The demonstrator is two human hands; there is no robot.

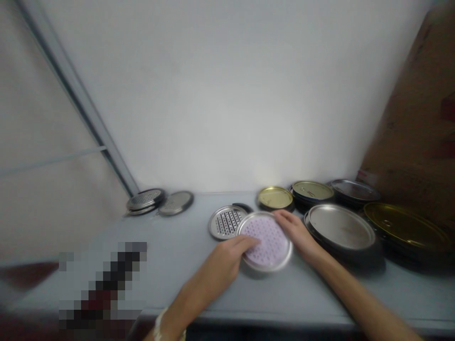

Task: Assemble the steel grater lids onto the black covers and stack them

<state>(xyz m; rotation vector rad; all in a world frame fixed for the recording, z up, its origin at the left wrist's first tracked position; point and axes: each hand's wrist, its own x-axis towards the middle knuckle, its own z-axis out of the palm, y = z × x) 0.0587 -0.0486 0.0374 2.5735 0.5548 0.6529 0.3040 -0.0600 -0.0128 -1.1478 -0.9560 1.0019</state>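
A round metal-rimmed disc (266, 246) with a lilac, hole-patterned face is held tilted above the table by both hands. My left hand (232, 253) pinches its left side, the thumb and fingers lying over the lilac face. At the upper right rim, the fingers of my right hand (293, 229) grip the edge. Partly hidden behind this disc, a round metal grater (224, 222) with rows of holes and slots lies on the grey table (177, 265). A dark part shows along its back edge.
Round graters (145, 201) are stacked at the back left, with another grater disc (177, 202) beside them. Gold-coloured lids (275, 197) and a silver lid (341, 226) lie on dark round pieces to the right. A brown cardboard box (415, 118) stands at far right.
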